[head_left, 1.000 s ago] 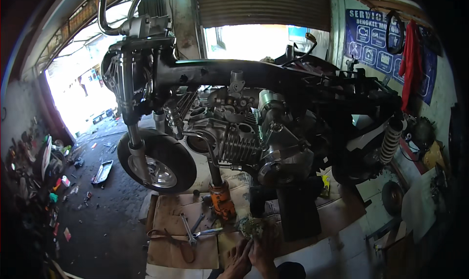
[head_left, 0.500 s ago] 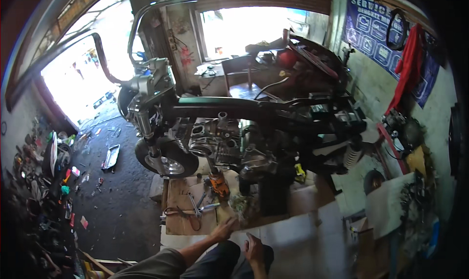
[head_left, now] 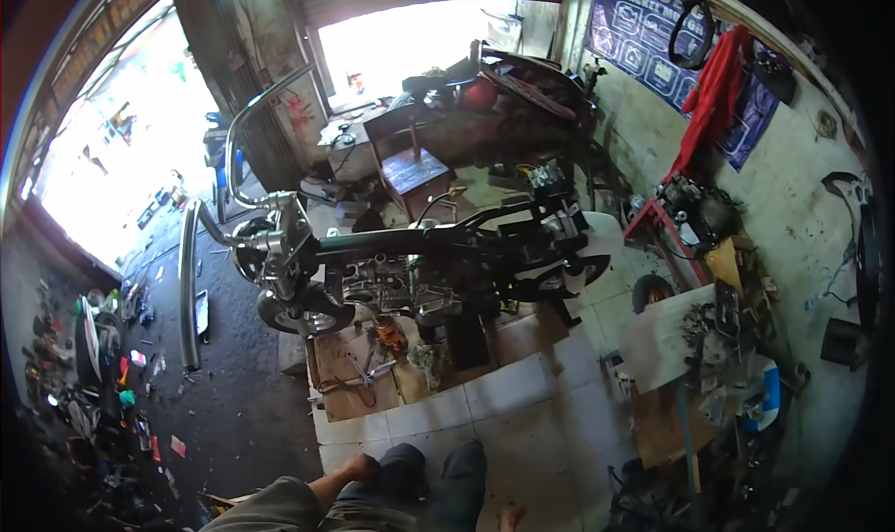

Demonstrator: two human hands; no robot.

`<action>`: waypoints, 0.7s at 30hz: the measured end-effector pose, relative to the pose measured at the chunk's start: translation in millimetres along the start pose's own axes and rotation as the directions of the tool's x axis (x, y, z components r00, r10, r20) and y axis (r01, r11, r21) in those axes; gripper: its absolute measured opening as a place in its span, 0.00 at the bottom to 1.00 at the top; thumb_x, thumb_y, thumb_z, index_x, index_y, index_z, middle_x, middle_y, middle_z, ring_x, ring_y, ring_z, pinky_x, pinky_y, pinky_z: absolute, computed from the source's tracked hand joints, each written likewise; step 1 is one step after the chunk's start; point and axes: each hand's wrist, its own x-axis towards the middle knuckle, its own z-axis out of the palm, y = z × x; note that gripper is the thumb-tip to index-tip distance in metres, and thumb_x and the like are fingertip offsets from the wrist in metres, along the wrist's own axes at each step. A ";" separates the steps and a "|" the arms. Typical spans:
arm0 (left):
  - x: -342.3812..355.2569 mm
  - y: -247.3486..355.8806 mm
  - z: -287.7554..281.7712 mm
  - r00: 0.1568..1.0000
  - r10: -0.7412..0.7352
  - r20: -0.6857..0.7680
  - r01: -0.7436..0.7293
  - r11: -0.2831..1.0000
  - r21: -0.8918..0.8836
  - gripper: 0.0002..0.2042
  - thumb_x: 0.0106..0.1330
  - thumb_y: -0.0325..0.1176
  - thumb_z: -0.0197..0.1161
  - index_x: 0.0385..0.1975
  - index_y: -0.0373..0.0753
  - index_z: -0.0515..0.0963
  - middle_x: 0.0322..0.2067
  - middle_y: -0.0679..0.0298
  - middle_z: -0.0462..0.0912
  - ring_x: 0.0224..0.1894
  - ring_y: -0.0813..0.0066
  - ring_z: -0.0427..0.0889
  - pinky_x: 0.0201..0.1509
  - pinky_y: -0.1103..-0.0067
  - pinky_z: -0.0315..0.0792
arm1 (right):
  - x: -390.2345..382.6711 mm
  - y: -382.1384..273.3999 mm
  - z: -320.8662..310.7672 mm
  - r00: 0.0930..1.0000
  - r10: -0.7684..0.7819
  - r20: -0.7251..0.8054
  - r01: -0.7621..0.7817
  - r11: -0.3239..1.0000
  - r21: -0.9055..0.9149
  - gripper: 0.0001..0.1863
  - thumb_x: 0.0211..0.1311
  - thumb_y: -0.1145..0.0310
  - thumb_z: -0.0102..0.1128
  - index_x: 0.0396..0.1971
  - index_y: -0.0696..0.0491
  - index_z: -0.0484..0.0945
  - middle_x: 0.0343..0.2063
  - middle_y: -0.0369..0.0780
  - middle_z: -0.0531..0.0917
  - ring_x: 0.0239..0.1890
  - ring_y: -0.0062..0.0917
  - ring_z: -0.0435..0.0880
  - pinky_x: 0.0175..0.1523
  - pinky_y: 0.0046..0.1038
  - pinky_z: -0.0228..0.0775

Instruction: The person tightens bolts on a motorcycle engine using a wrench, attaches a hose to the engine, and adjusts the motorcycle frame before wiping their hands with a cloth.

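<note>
My left hand rests on my left knee, its fingers curled in with nothing visible in them. Low at the bottom edge, beside my right leg, my right hand shows only in part, and its fingers cannot be made out. Beyond my knees stands a stripped motorbike with its engine exposed. An orange object is under the engine. On the cardboard near it lie several wrenches and a tangle of greenish fibres.
A wooden chair stands behind the motorbike. To the right are a red metal stand, a small tyre and a pale board. Scattered parts line the dark floor at left; a red cloth hangs on the wall.
My view has risen and shifted right. My left hand has drawn back from the cardboard's edge onto my knee. My right hand has lowered from in front of my knees to beside my leg.
</note>
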 end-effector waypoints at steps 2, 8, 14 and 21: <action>-17.6 14.6 -14.9 0.994 -0.026 0.107 0.023 0.999 0.031 0.17 0.59 0.48 0.55 0.37 0.45 0.82 0.39 0.58 0.82 0.42 0.57 0.80 0.46 0.67 0.74 | -8.2 19.8 -18.7 0.953 0.304 0.009 -0.293 0.909 0.297 0.09 0.55 0.75 0.52 0.33 0.61 0.80 0.26 0.47 0.82 0.28 0.37 0.81 0.38 0.34 0.72; -29.7 107.1 -81.6 0.949 -0.245 -0.200 0.117 0.858 -0.500 0.13 0.62 0.38 0.54 0.29 0.36 0.82 0.20 0.62 0.84 0.23 0.73 0.83 0.31 0.76 0.76 | -29.0 19.1 -86.0 0.938 0.329 0.106 -0.345 0.882 0.321 0.08 0.55 0.75 0.52 0.31 0.61 0.78 0.23 0.44 0.80 0.25 0.32 0.79 0.32 0.30 0.69; -59.7 198.4 -172.6 0.870 -0.314 -0.381 -0.284 0.312 -0.906 0.09 0.66 0.31 0.56 0.40 0.33 0.78 0.33 0.62 0.81 0.35 0.74 0.82 0.37 0.79 0.74 | 7.1 -40.6 -122.4 0.991 0.034 0.132 -0.060 0.978 0.199 0.06 0.55 0.75 0.52 0.30 0.60 0.77 0.20 0.40 0.78 0.21 0.26 0.76 0.25 0.26 0.65; -171.2 244.8 -301.8 0.777 -0.277 -0.565 -0.629 -0.379 -0.679 0.28 0.70 0.56 0.42 0.54 0.35 0.67 0.42 0.55 0.78 0.43 0.64 0.78 0.49 0.69 0.73 | 81.1 -223.0 -130.2 0.927 -0.295 0.230 0.176 0.887 0.427 0.07 0.57 0.74 0.49 0.26 0.59 0.76 0.19 0.38 0.77 0.21 0.21 0.75 0.25 0.20 0.66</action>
